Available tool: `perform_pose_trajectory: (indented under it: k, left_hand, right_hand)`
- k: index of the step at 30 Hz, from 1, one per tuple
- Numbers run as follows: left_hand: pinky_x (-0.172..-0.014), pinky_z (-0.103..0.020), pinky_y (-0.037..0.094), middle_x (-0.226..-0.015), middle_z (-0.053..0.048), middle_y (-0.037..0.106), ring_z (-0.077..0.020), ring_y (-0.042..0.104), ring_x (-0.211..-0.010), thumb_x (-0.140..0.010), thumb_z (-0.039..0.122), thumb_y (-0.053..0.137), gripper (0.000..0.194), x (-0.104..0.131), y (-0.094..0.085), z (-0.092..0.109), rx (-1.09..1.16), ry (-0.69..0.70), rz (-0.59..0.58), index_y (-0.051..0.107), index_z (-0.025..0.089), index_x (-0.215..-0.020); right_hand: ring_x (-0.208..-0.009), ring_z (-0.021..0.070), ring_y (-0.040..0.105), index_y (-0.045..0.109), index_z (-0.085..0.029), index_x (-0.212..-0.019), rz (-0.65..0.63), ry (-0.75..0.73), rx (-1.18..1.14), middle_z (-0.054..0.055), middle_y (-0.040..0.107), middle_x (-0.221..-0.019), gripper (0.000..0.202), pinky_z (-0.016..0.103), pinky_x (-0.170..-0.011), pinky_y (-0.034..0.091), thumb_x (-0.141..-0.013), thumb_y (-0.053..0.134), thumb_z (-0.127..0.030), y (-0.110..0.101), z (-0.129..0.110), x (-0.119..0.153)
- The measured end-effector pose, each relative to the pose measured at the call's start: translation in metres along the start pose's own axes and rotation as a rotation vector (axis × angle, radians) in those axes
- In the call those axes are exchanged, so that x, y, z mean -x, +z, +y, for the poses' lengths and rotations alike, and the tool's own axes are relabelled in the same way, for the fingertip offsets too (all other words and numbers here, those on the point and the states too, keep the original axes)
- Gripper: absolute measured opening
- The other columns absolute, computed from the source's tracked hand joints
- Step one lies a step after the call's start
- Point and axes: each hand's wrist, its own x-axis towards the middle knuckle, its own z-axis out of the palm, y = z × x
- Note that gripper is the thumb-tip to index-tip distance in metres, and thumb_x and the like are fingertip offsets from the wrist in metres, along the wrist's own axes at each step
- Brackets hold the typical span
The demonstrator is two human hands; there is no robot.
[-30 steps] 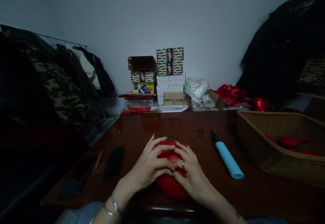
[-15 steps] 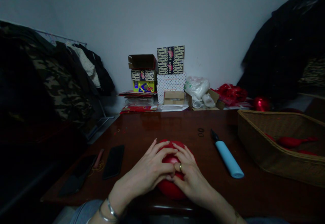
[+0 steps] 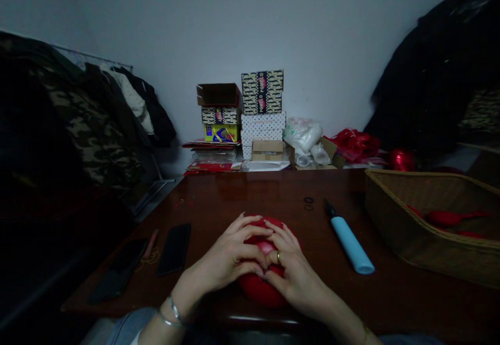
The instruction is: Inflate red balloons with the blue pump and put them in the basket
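Note:
A round, shiny red balloon (image 3: 260,290) rests at the front edge of the brown table. My left hand (image 3: 234,254) lies over its left and upper side, fingers bent around it. On the right side, my right hand (image 3: 287,259), with a ring on one finger, curls over the balloon too. The thumbs and forefingers of both hands meet at the balloon's middle, near its knot or neck, which my fingers hide. A light blue hand pump (image 3: 351,243) with a black nozzle lies to the right of my hands.
At the right stands a wicker basket (image 3: 414,246) with red balloons inside. Two phones (image 3: 174,248) and a small pinkish stick lie at the left. Black rings (image 3: 308,203) lie farther back. Stacked boxes (image 3: 262,126) stand behind the table; clothes hang on both sides.
My left hand has shifted very slightly, its thumb lower and a little apart from the forefinger. The balloon and my right hand stay almost where they were.

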Motion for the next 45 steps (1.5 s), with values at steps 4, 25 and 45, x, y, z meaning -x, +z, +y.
perform_pose_trajectory:
  k: [4, 25, 45]
  left_hand:
    - [-0.111, -0.053, 0.011, -0.129, -0.003, 0.052, -0.0247, 0.028, -0.133, -0.08, 0.03, 0.063, 0.009, -0.001, -0.002, 0.006, -0.095, 0.026, -0.038, 0.069, 0.026, -0.085]
    - [-0.077, -0.031, 0.04, -0.086, -0.004, 0.056, -0.0163, 0.049, -0.082, -0.09, 0.023, 0.045, 0.01, 0.006, 0.01, 0.0, 0.174, -0.186, 0.178, 0.052, 0.018, -0.085]
    - [-0.084, -0.037, 0.04, -0.066, -0.004, 0.067, -0.019, 0.056, -0.074, -0.082, 0.036, 0.059, 0.034, -0.004, 0.047, -0.006, 0.667, -0.538, 0.467, 0.07, 0.017, -0.107]
  right_hand:
    - [-0.136, 0.0216, 0.023, 0.062, -0.024, -0.073, -0.017, 0.003, -0.021, 0.0, 0.048, -0.133, 0.006, 0.05, -0.111, 0.012, -0.078, 0.058, -0.022, -0.002, -0.003, -0.001]
    - [-0.132, 0.0211, 0.032, 0.068, -0.029, -0.079, 0.115, 0.025, -0.186, 0.0, 0.055, -0.127, 0.008, 0.053, -0.11, 0.011, -0.079, 0.061, -0.024, -0.007, 0.008, -0.001]
    - [-0.115, 0.0223, 0.048, 0.07, -0.034, -0.091, 0.549, 0.047, -0.244, 0.003, 0.065, -0.109, 0.014, 0.047, -0.097, 0.041, -0.083, 0.059, -0.03, 0.021, 0.017, -0.002]
